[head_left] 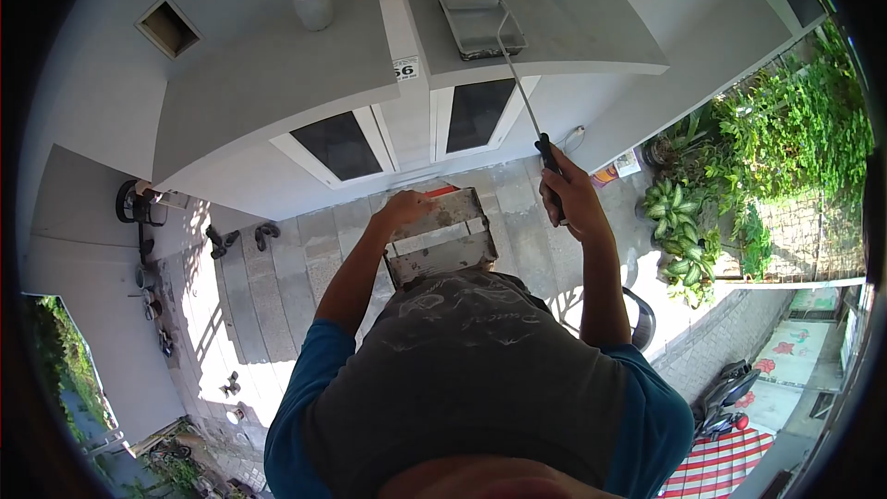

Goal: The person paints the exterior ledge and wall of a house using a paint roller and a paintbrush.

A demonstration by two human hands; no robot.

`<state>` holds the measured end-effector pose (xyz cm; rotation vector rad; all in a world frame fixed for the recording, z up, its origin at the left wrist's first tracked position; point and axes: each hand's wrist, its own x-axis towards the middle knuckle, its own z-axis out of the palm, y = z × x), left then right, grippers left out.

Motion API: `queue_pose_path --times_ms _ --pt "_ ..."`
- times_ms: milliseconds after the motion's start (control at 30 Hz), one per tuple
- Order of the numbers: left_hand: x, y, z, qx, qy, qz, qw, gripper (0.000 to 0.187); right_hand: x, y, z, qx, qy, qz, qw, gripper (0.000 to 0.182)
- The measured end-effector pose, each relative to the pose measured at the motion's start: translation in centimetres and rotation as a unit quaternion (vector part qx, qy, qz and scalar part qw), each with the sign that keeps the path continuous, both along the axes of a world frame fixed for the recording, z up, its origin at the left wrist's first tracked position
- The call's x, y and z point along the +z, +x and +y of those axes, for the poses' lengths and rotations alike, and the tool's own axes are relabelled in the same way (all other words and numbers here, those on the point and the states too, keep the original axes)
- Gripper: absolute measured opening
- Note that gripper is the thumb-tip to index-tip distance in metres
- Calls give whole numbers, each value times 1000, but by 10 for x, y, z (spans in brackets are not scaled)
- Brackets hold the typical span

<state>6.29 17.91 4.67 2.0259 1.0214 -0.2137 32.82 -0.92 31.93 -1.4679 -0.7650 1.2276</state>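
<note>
My right hand [568, 192] is wrapped round the black grip of a long-handled paint roller [520, 88]. The roller's head rests in a grey paint tray [482, 40], which stands on the grey ledge [582, 28] above the windows. My left hand [405, 211] is lower, at the far edge of a worn, paint-spotted metal platform [443, 252] in front of my body. Its fingers are closed beside a red strip [442, 191]; whether they grip that strip is hard to see.
A whitish pot [312, 9] with an orange-handled tool stands on the left ledge [277, 83]. Two white-framed windows [476, 115] are below. Tiled floor [286, 268] lies far beneath, with shoes [266, 236] on it. Plants [679, 212] and a parked motorbike [725, 397] are at right.
</note>
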Motion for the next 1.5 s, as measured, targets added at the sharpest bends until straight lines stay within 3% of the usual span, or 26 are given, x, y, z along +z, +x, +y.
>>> queue_pose_path --times_ms 67,367,867,1267,1500 --pt "-14 -3 6 -31 -10 -47 998 52 5 -3 -8 -8 1 5 1000 52" --pt "-19 1 16 -13 -16 -35 999 37 4 -8 -23 -22 -45 -12 999 58" --pt "-9 3 20 -49 -39 -23 998 40 -28 -3 50 -46 7 -121 992 54" --pt "-11 2 21 -55 -28 -33 998 40 9 -13 -10 -50 -42 -150 987 55" --pt "-8 8 13 -63 -1 -10 998 35 6 -10 -1 -25 -62 -179 982 57"
